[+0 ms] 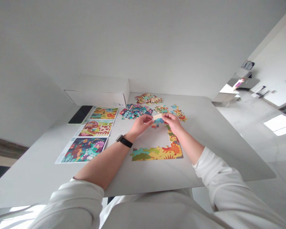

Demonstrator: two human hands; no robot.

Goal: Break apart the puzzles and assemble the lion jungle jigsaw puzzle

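Left hand: I pinch one jigsaw piece, fingers nearly closed.
Right hand: pinching that same piece.
Loose piece piles: four, beyond my hands.
Picture sheets: three, left of my left hand.
Jigsaw border: one, partly built, just nearer me than my hands.

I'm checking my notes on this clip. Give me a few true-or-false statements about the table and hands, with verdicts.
Both the left hand and the right hand hold one puzzle piece between them. True.
A black watch is on the right wrist. False: it is on the left wrist.
The assembled puzzle edge lies nearer the person than the loose pieces. True.
The printed picture sheets lie right of the puzzle. False: they lie to its left.
A black phone lies on the white box. False: it lies on the table.
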